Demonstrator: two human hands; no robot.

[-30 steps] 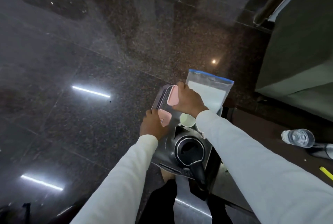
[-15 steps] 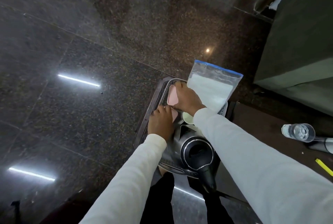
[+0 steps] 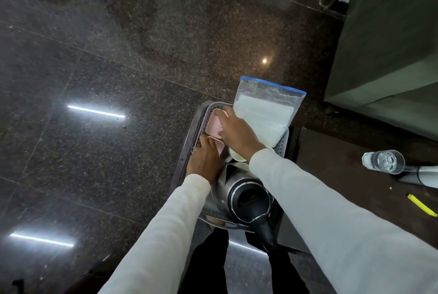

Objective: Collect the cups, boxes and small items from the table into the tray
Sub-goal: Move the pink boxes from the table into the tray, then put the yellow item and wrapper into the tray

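Observation:
A perforated metal tray (image 3: 283, 144) sits at the edge of a dark table. In it stand a steel kettle (image 3: 246, 195) with a black handle, a white cup (image 3: 237, 155), and a clear zip bag (image 3: 265, 109) of white material leaning at the far end. My right hand (image 3: 237, 134) presses a pink box (image 3: 212, 124) flat in the tray's far left corner. My left hand (image 3: 206, 158) holds a second pink box (image 3: 219, 145) down just in front of it. Both boxes are mostly hidden under my fingers.
On the dark table (image 3: 343, 170) to the right lie a clear plastic bottle (image 3: 384, 161) on its side, a steel flask (image 3: 422, 175) and a yellow strip (image 3: 422, 205). A green-grey cabinet (image 3: 391, 45) stands at the right. Polished granite floor (image 3: 118, 80) fills the left.
Both hands have lowered the two pink boxes deeper into the tray's left side. My left hand has slid forward over its box. The view has tilted down a little.

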